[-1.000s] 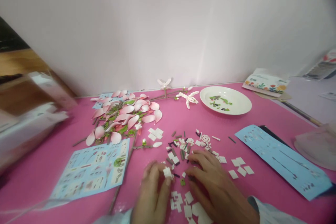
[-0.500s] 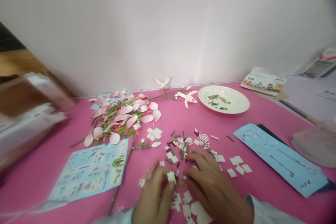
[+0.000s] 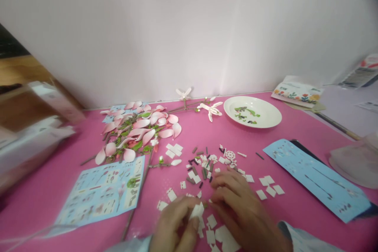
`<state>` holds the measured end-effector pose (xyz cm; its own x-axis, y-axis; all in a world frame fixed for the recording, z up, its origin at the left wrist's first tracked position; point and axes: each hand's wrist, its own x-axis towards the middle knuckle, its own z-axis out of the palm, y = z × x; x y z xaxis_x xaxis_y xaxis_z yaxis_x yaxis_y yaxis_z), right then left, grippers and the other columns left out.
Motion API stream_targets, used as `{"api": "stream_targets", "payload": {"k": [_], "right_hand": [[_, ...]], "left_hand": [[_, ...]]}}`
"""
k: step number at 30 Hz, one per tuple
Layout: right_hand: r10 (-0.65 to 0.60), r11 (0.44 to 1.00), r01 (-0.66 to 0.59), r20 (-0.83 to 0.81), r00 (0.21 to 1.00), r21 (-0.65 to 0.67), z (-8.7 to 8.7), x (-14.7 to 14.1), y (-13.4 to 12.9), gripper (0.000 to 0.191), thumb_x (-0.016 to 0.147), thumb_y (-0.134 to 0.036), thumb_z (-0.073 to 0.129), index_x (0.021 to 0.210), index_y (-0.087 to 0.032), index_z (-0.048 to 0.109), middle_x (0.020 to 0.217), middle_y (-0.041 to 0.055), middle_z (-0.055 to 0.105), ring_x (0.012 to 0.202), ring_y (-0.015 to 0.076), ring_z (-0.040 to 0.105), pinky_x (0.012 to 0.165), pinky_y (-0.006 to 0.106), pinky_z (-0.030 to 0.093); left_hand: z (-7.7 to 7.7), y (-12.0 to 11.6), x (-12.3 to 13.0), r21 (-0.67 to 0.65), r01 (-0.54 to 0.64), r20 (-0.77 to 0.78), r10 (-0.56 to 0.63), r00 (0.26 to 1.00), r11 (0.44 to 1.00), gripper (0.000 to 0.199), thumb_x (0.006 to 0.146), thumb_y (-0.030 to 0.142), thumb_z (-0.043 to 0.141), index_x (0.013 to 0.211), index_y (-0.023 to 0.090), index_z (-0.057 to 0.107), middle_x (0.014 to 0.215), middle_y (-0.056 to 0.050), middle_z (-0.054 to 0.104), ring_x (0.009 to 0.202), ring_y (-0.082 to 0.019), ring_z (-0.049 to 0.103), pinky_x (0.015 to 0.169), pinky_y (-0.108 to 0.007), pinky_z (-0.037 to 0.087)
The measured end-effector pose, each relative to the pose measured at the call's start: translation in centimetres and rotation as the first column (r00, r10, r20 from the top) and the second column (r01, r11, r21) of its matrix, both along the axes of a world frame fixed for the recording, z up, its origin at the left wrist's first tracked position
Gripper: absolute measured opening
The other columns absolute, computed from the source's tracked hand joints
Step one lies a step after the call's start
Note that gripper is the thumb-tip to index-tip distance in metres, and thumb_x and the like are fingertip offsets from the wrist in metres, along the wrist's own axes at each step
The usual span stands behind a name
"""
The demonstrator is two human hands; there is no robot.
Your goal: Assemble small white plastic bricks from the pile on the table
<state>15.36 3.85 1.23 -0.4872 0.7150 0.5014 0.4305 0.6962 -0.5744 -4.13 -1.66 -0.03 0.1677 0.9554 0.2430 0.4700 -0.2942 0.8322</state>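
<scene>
My left hand (image 3: 177, 224) is closed, with a small white plastic piece (image 3: 197, 209) pinched between thumb and index finger. Just to its right, my right hand (image 3: 236, 204) has its thumb and index fingertips at a small green piece (image 3: 206, 205), mostly hidden by the fingers. The two pieces are very close; whether they touch I cannot tell. Loose white square pieces (image 3: 210, 237) lie below and between the hands. Beyond the fingertips spreads a pile of small white, grey and black parts (image 3: 203, 161), with a white web-shaped ring (image 3: 230, 155) at its edge.
Pink-white petals and green leaves (image 3: 141, 124) are heaped at the back left, by a blue instruction sheet (image 3: 100, 193). A white plate (image 3: 265, 120) holds green bits. A blue leaflet (image 3: 315, 181) lies right. Flower branches (image 3: 184, 106) rest near the wall. White squares (image 3: 270, 191) lie right.
My left hand has shifted down and right, tilting the white piece. My right fingertips have closed in on the green piece, now mostly covered. White pieces left of my left hand are uncovered.
</scene>
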Motion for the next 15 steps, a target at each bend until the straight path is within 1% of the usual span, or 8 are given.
{"api": "stream_targets", "payload": {"k": [3, 6, 10, 15], "right_hand": [[0.057, 0.998, -0.06, -0.104, 0.993, -0.026, 0.46, 0.11, -0.31, 0.014, 0.086, -0.005, 0.058, 0.082, -0.019, 0.058, 0.079, 0.003, 0.06, 0.082, 0.0184, 0.056, 0.08, 0.037, 0.048], [0.099, 0.993, -0.109, -0.179, 0.979, -0.049, 0.81, 0.03, -0.56, 0.013, 0.086, -0.006, 0.059, 0.083, -0.018, 0.062, 0.077, 0.0029, 0.06, 0.079, 0.0175, 0.057, 0.075, 0.033, 0.049], [0.151, 0.981, -0.168, -0.167, 0.974, -0.092, 0.9, 0.0, -0.77, 0.014, 0.087, -0.007, 0.058, 0.083, -0.018, 0.065, 0.077, 0.0037, 0.061, 0.078, 0.0177, 0.057, 0.076, 0.033, 0.049], [0.12, 0.982, -0.139, -0.142, 0.982, -0.128, 0.76, 0.08, -0.88, 0.013, 0.087, -0.009, 0.059, 0.081, -0.018, 0.065, 0.077, 0.004, 0.059, 0.077, 0.0183, 0.056, 0.07, 0.032, 0.049]], "left_hand": [[-0.03, 0.4, 0.01, 0.0, 0.031, -0.037, -0.031, 0.999, 1.0, 0.019, 0.088, 0.016, 0.051, 0.1, 0.02, 0.065, 0.081, -0.003, 0.07, 0.075, -0.018, 0.064, 0.07, -0.025, 0.049], [-0.14, 0.7, 0.22, 0.006, 0.069, -0.074, -0.068, 0.995, 0.998, 0.017, 0.088, 0.016, 0.051, 0.094, 0.017, 0.066, 0.076, -0.005, 0.069, 0.07, -0.018, 0.062, 0.067, -0.025, 0.048], [-0.19, 0.75, 0.52, 0.042, 0.095, -0.099, -0.09, 0.991, 0.995, 0.015, 0.088, 0.018, 0.053, 0.089, 0.017, 0.068, 0.069, -0.004, 0.065, 0.065, -0.017, 0.059, 0.062, -0.025, 0.046], [-0.42, 0.53, 0.6, 0.069, 0.106, -0.093, -0.1, 0.991, 0.992, 0.016, 0.087, 0.017, 0.056, 0.095, 0.019, 0.069, 0.07, -0.004, 0.067, 0.066, -0.018, 0.06, 0.063, -0.025, 0.046]]}}
